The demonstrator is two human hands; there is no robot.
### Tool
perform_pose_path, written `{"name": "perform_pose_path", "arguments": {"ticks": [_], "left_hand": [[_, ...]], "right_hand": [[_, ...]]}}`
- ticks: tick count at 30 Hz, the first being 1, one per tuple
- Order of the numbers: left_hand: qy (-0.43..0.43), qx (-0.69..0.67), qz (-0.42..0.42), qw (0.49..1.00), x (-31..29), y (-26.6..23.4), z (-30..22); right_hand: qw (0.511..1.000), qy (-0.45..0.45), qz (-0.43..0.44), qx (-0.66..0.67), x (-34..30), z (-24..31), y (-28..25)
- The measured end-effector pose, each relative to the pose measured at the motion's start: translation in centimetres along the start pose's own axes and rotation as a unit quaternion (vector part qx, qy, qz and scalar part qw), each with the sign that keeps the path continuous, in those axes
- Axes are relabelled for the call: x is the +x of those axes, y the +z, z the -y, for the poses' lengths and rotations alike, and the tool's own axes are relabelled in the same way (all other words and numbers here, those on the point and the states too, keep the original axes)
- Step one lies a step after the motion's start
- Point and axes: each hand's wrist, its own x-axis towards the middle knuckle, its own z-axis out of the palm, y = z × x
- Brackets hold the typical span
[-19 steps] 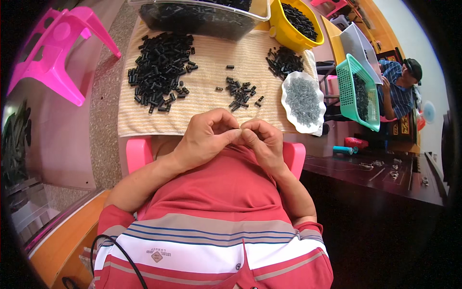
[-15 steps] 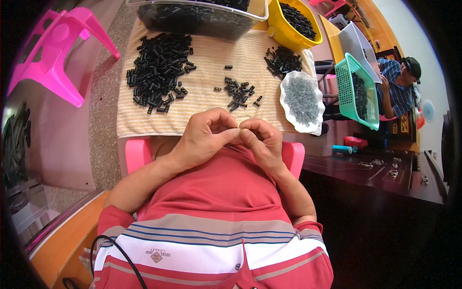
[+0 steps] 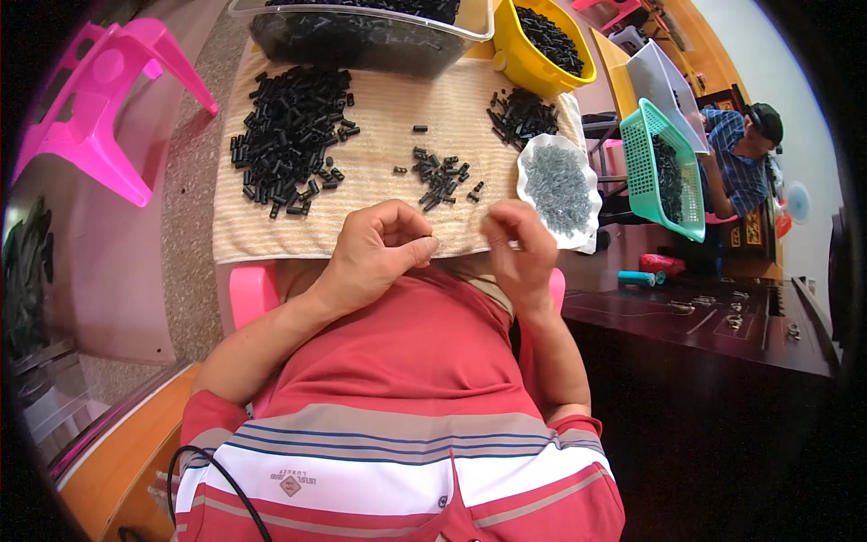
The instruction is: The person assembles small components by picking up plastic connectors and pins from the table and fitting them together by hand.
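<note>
Spread over the low pink table (image 3: 253, 294) in front of you is a ribbed beige towel (image 3: 379, 135), and on it lie a large heap of black plastic tubes (image 3: 289, 135), a smaller scatter of short black pieces (image 3: 441, 173) near the middle, and another dark cluster (image 3: 526, 113) toward the yellow tub (image 3: 533, 54). A white dish of small grey metal parts (image 3: 558, 185) sits at the towel's right edge. Your hands are apart. Your left hand (image 3: 379, 253) is curled, thumb and forefinger pinched on one short black piece (image 3: 428, 241) held just above the towel's near edge. Your right hand (image 3: 517, 248) hovers beside the dish with fingers bent; whether it grips one of the grey parts cannot be told, as the fingertips hide it. Judged by appearance, the black piece is light, rigid and smooth, so it should need only a fingertip pinch across its sides, leaving an end free; too loose a grip may let it roll or drop. The grey parts look tiny and likely to slip, best taken singly from the heap's edge. A clear bin (image 3: 361, 36) and a green basket (image 3: 659, 163) stand farther off.
</note>
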Motion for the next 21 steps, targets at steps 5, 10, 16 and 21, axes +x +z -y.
{"name": "perform_pose_path", "arguments": {"ticks": [5, 10, 16, 21], "left_hand": [[-0.007, -0.012, -0.001, 1.000, 0.0, 0.1, -0.1], [-0.015, -0.009, 0.001, 1.000, 0.1, 0.1, -0.2], [-0.015, -0.018, 0.007, 1.000, 0.2, 0.1, 0.2], [-0.011, -0.056, 0.021, 0.998, 0.1, -0.1, 0.1]], "right_hand": [[0.980, -0.012, -0.070, -0.187, 2.2, -2.8, -4.5], [0.945, -0.010, -0.052, -0.324, 2.5, -2.5, -5.5], [0.989, -0.008, 0.145, 0.021, 0.6, 2.5, -0.6], [0.985, -0.033, 0.130, 0.111, -0.6, 1.2, 1.9]]}}
